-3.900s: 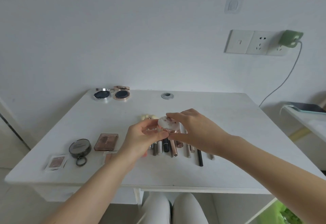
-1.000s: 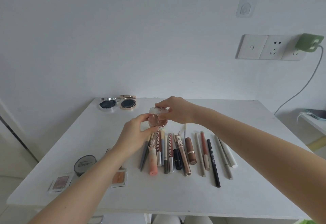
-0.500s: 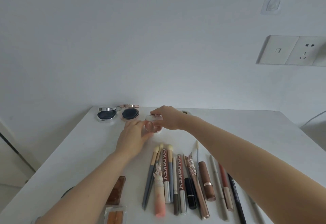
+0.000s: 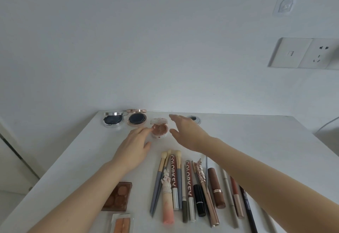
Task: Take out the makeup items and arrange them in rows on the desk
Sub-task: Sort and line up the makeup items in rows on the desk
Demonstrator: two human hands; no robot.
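A small round pink compact (image 4: 159,129) stands open on the white desk (image 4: 256,141), third in a back row beside a rose-gold compact (image 4: 137,119) and a silver compact (image 4: 112,121). My left hand (image 4: 134,147) lies flat on the desk with its fingertips touching the pink compact's left edge. Just right of the compact, my right hand (image 4: 185,132) hovers with fingers spread and holds nothing. A row of brushes, lip tubes and pencils (image 4: 192,187) lies in front.
A brown eyeshadow palette (image 4: 118,196) and a small orange pan (image 4: 122,223) lie at the front left. A cable grommet (image 4: 194,119) sits behind my right hand. A wall socket (image 4: 302,53) is at the upper right.
Both hands carried the pink compact to the back row and set it down open. My right hand has let go and drawn right; my left hand now only touches it.
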